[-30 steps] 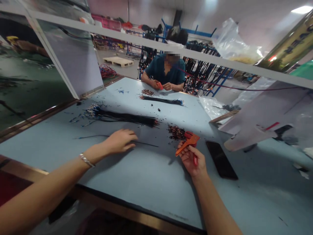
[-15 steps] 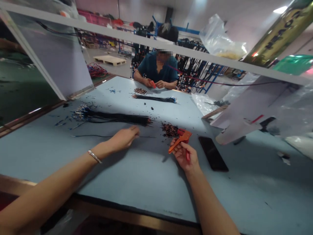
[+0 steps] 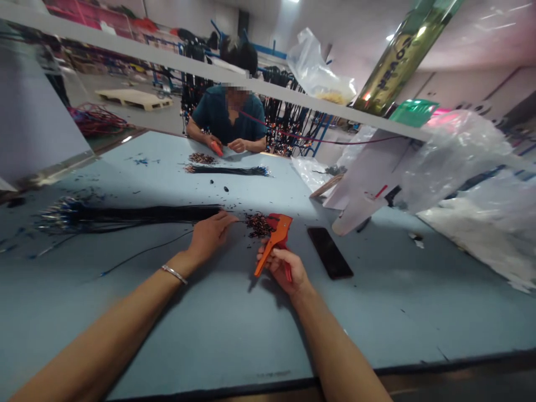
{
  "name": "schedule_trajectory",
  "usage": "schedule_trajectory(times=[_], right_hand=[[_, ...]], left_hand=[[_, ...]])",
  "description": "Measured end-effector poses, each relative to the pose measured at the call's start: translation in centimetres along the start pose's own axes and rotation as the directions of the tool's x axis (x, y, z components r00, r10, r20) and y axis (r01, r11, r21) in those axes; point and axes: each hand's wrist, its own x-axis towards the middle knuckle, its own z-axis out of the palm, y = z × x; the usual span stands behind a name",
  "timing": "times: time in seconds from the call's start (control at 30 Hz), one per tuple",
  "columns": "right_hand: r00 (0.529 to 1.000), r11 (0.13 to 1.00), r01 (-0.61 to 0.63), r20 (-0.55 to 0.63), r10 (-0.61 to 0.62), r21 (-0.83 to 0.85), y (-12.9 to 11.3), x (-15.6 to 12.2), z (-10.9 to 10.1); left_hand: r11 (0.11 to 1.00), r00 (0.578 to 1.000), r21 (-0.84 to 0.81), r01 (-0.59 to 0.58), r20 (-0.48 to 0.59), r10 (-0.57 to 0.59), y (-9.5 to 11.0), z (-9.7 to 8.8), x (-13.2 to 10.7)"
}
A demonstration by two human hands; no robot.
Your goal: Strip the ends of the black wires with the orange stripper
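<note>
My right hand (image 3: pixel 286 269) is closed round the handles of an orange wire stripper (image 3: pixel 276 237), whose red head points at a small heap of stripped wire bits (image 3: pixel 257 223). My left hand (image 3: pixel 210 234), with a bracelet at the wrist, pinches the end of a thin black wire (image 3: pixel 142 253) that trails left across the blue table (image 3: pixel 234 324). A long bundle of black wires (image 3: pixel 138 213) lies just beyond my left hand.
A black phone (image 3: pixel 330 252) lies right of the stripper. Across the table a person in a dark shirt (image 3: pixel 228 120) handles a red tool beside another wire bundle (image 3: pixel 228 170). Plastic bags (image 3: pixel 469 190) and card pile up at the right. A metal bar (image 3: pixel 201 67) crosses overhead.
My left hand has moved right along the thin wire, toward the stripper and the heap of bits. The view has swung to the right. My right hand keeps its hold on the stripper.
</note>
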Motion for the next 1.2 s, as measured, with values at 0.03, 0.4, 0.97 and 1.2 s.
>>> schedule_trajectory(times=[0.03, 0.4, 0.97, 1.2], right_hand=[[1.000, 1.000, 0.004, -0.002, -0.004, 0.005, 0.0, 0.0, 0.0], [1.000, 0.995, 0.013, 0.030, -0.010, -0.101, -0.1, -0.9, 0.7], [0.998, 0.995, 0.060, 0.020, -0.059, -0.075, 0.0, -0.8, 0.6], [0.936, 0.949, 0.260, -0.289, -0.202, 0.177, -0.7, 0.0, 0.1]], left_hand=[[0.999, 0.999, -0.001, -0.044, -0.022, 0.044, -0.1, 0.1, -0.2], [0.964, 0.964, -0.033, -0.265, -0.050, 0.263, 0.2, 0.7, -1.9], [0.957, 0.953, 0.062, -0.283, 0.128, 0.273, 1.7, 0.6, -2.2], [0.968, 0.974, -0.195, 0.161, -0.129, -0.188, 1.4, -1.0, -0.5]])
